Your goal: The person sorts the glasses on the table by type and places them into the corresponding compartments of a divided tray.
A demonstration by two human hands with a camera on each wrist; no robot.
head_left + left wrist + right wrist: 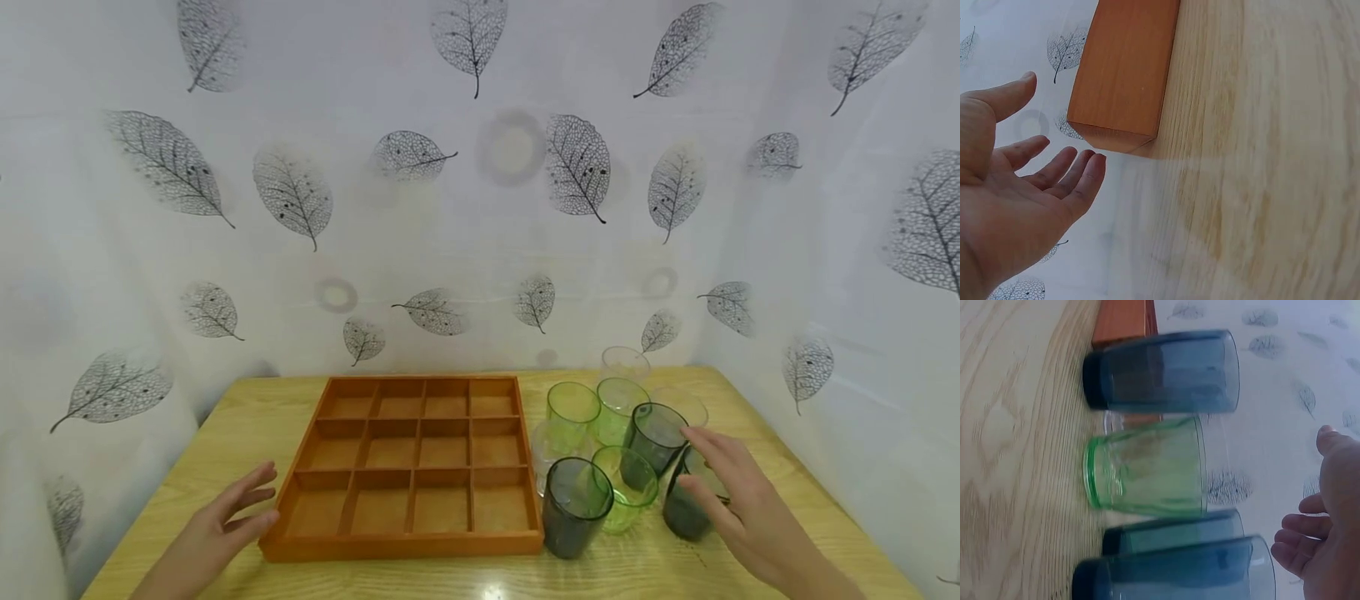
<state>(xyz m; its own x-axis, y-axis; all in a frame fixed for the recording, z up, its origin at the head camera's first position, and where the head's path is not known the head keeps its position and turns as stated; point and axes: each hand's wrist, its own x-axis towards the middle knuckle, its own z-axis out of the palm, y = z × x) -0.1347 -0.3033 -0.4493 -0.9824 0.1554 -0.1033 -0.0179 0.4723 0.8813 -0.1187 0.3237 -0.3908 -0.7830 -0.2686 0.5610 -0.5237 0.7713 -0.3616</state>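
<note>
My left hand (213,533) hovers beside the left edge of a shallow wooden tray (405,547) divided into several square compartments. Its fingers are loosely spread and hold nothing; the left wrist view shows them near a corner of the tray (1125,69). On the right, my right hand (757,517) hangs over the dark grey glass (686,504) at the right of a cluster, partly covering it. Thumb and fingers are apart with nothing between them. Another dark glass (651,454) stands just left of the fingertips. In the right wrist view, a green glass (1147,465) stands upright among the dark ones.
A third dark glass (573,517) stands close to the tray's front right corner. Green glasses (572,412) and clear glasses (625,360) stand behind it, packed close together. Leaf-patterned white curtain (480,233) surrounds the pale wooden table (247,417) at the back and sides.
</note>
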